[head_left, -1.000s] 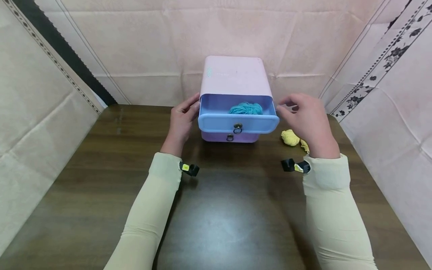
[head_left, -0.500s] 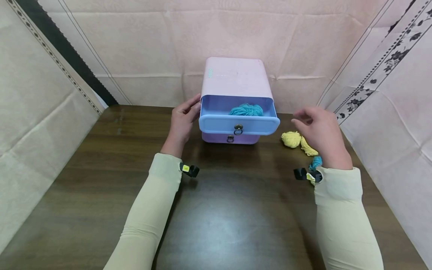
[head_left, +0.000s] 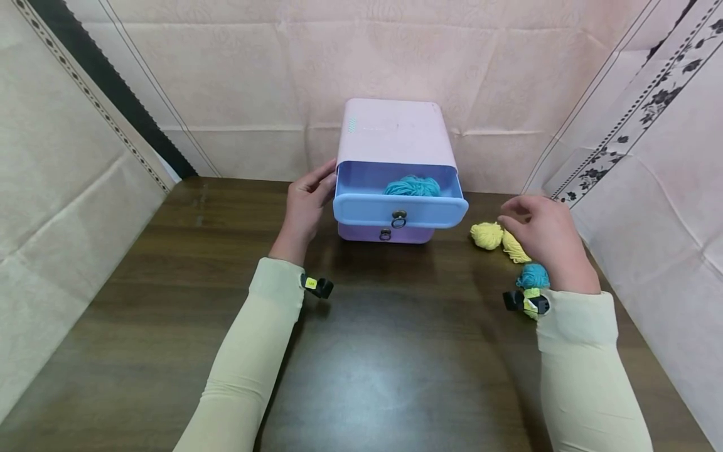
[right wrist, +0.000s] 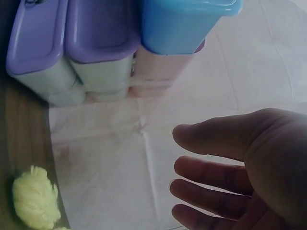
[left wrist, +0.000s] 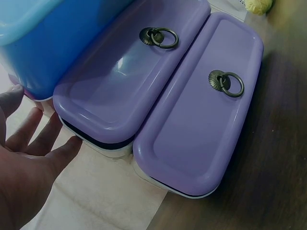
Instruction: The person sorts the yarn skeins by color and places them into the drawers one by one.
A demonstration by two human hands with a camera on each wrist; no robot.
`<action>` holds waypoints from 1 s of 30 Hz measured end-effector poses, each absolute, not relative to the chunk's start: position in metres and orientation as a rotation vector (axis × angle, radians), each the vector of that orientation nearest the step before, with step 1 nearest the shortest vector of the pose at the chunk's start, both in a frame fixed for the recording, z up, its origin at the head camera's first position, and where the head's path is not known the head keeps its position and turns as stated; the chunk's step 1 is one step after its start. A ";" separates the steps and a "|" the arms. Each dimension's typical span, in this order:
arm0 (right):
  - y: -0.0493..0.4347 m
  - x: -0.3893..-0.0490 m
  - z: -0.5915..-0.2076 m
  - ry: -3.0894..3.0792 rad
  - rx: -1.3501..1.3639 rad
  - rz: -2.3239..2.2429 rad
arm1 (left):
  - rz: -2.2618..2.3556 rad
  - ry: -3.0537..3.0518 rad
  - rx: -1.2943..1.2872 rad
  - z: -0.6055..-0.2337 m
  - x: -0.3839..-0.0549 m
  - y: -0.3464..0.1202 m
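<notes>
A small drawer cabinet (head_left: 398, 129) with a pale top stands at the back of the table. Its blue top drawer (head_left: 361, 211) is pulled out and holds a turquoise yarn ball (head_left: 413, 186). Below, two purple drawers (left wrist: 192, 139) with ring pulls are pushed in. My left hand (head_left: 305, 210) touches the cabinet's left side with extended fingers. My right hand (head_left: 545, 235), holding nothing, hovers over the right of the table, its fingers loosely bent. Closest to it are a yellow yarn ball (head_left: 487, 235), a second yellow one (head_left: 514, 248) and a turquoise one (head_left: 533, 276).
Another yellow-green piece, probably yarn, is partly hidden behind the black camera (head_left: 514, 301) on the right wrist. The brown wooden table (head_left: 361, 351) stretches toward me. Pale patterned sheets (head_left: 226, 75) enclose its back and sides.
My right hand has moved away from the blue drawer, to the right and nearer me, over the yarn balls. My left hand has stayed at the cabinet's side, and the drawer has not moved.
</notes>
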State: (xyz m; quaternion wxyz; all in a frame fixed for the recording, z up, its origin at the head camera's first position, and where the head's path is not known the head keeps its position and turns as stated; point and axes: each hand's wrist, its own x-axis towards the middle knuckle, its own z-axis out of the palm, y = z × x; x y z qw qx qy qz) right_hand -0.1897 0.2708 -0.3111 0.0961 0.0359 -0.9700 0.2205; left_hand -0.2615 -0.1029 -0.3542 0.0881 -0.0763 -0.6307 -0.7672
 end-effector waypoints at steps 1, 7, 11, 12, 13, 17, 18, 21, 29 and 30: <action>0.272 -0.190 -0.312 -2.879 0.109 0.646 | -2.286 -1.875 -0.227 -0.354 -0.262 -0.103; 0.283 -0.192 -0.320 -2.910 0.102 0.611 | -2.284 -1.879 -0.228 -0.354 -0.262 -0.102; 0.290 -0.193 -0.326 -2.957 0.089 0.592 | -2.283 -1.884 -0.229 -0.354 -0.262 -0.102; 0.292 -0.193 -0.328 -2.970 0.094 0.582 | -2.284 -1.884 -0.228 -0.355 -0.262 -0.102; 0.295 -0.193 -0.330 -2.983 0.101 0.574 | -2.284 -1.884 -0.229 -0.356 -0.264 -0.102; 0.303 -0.194 -0.338 -3.052 0.105 0.550 | -2.275 -1.893 -0.237 -0.364 -0.271 -0.104; 0.305 -0.195 -0.340 -3.069 0.095 0.545 | -2.276 -1.890 -0.236 -0.366 -0.273 -0.104; 0.310 -0.195 -0.344 -3.112 0.072 0.533 | -2.265 -1.885 -0.246 -0.371 -0.277 -0.105; 0.323 -0.197 -0.352 -3.182 0.063 0.487 | -2.266 -1.862 -0.240 -0.373 -0.279 -0.105; 0.325 -0.197 -0.352 -3.196 0.052 0.484 | -2.271 -1.857 -0.240 -0.373 -0.279 -0.105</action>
